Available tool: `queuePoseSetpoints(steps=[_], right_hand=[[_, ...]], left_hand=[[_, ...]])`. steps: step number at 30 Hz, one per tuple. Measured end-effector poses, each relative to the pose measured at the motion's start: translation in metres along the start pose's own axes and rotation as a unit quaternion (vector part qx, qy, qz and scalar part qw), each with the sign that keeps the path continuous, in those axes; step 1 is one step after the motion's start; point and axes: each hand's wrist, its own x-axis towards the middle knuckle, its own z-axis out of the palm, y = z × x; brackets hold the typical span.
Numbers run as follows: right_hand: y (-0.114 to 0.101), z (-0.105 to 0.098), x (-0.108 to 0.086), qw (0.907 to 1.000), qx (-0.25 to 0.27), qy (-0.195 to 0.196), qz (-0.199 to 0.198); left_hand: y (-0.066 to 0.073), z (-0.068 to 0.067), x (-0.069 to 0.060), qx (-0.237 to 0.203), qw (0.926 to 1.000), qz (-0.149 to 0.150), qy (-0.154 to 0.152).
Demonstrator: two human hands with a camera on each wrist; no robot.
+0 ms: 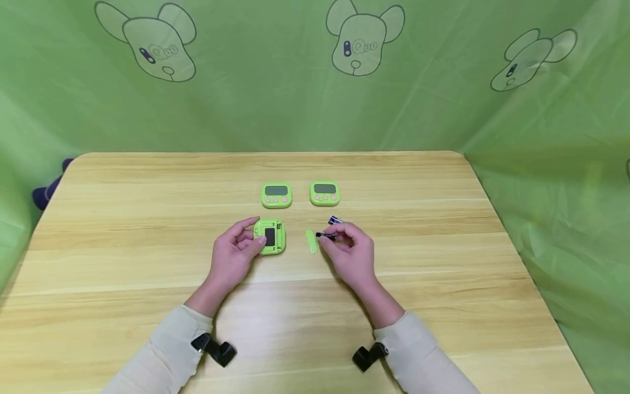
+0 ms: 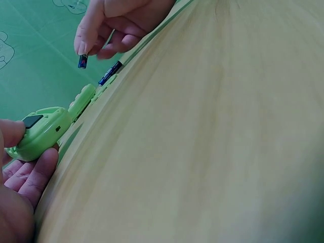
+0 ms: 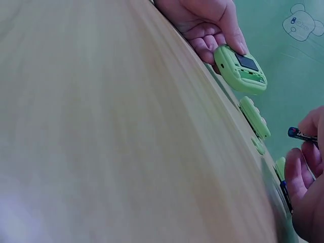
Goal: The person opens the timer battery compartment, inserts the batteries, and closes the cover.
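Note:
My left hand (image 1: 233, 253) grips a green digital timer (image 1: 280, 238), its back turned up and the battery slot uncovered. The thumb presses near the dark rectangle on that back. In the right wrist view the open slot of the timer (image 3: 250, 77) shows no battery. Between thumb and fingertips, my right hand (image 1: 351, 253) pinches a small dark battery (image 1: 325, 236), raised above the table in the left wrist view. A second battery (image 1: 335, 220) lies just beyond the right hand. The green battery cover (image 1: 311, 241) lies on the table between the hands.
Two more green timers, one on the left (image 1: 276, 195) and one on the right (image 1: 325, 193), lie screen up behind the hands. They rest on a wooden table (image 1: 147, 219). Green curtain (image 1: 275, 109) hangs behind the table and along its sides.

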Motion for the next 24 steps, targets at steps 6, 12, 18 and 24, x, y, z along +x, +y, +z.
queuePoseSetpoints(steps=[6, 12, 18, 24], right_hand=[[-0.022, 0.009, -0.001, 0.9994, 0.032, -0.015, 0.004], [-0.038, 0.019, -0.002, 0.9983, 0.045, -0.037, 0.003], [-0.018, 0.033, -0.002, 0.9975, 0.044, -0.051, 0.024], [-0.009, 0.046, -0.003, 0.9966, 0.033, -0.06, 0.047]], left_hand=[[0.0, -0.001, 0.0, 0.003, 1.0, 0.002, 0.0], [-0.001, -0.001, 0.0, 0.001, 1.0, 0.003, 0.0], [-0.001, -0.001, 0.001, 0.0, 1.0, 0.003, 0.002], [-0.001, -0.001, 0.0, -0.002, 1.0, 0.002, 0.003]])
